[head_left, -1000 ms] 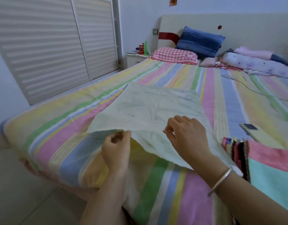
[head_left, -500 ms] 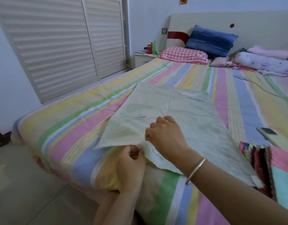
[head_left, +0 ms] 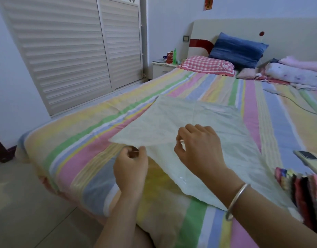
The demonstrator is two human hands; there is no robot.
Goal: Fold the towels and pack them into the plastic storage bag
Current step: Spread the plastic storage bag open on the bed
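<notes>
A large pale translucent plastic storage bag (head_left: 195, 119) lies flat on the striped bed, its near edge at the foot. My left hand (head_left: 131, 167) pinches the lower layer of that near edge. My right hand (head_left: 198, 149) pinches the upper layer between thumb and fingers and holds it slightly raised. A stack of folded colourful towels (head_left: 304, 190) sits at the right edge of the view, beside the bag.
A phone (head_left: 309, 160) lies on the bed (head_left: 86, 151) to the right of the bag. Pillows (head_left: 207, 65) and rolled bedding (head_left: 295, 76) fill the head end. A cable (head_left: 297, 104) runs across the right side. A nightstand (head_left: 163, 68) and louvred wardrobe doors (head_left: 73, 51) stand to the left.
My hands have drawn apart along the bag's near edge, the right one lifting the top layer. The camera has tilted up a little and shifted.
</notes>
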